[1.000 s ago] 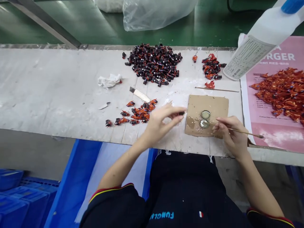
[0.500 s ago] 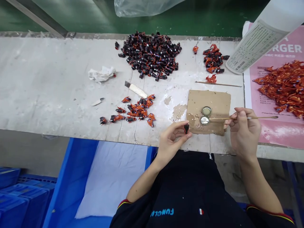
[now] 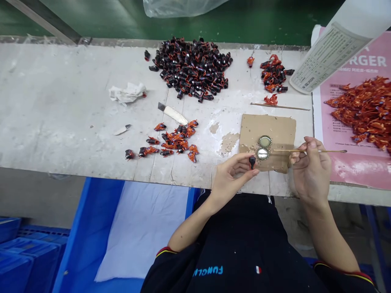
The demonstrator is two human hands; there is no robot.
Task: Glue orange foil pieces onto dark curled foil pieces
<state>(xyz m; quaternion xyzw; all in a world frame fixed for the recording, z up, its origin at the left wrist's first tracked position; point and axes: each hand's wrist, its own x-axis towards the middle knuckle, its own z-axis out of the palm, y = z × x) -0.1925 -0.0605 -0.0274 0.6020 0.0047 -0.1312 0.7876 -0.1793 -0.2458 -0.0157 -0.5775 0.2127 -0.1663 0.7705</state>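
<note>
Left hand (image 3: pixel 232 177): narrow pinch on black-and-orange moulded part (image 3: pixel 252 162). Right hand (image 3: pixel 313 171): thin brown stick (image 3: pixel 333 151), lightly gripped. Two bottle caps (image 3: pixel 263 149): between the grips. Step, apparently: stick and part readied, apart; next calls for steady pinch, fine aim.

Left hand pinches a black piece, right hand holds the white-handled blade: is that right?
Not quite: in the head view, the right hand holds a thin stick; the white-handled blade lies on the table. The left hand does pinch a black piece.
</note>
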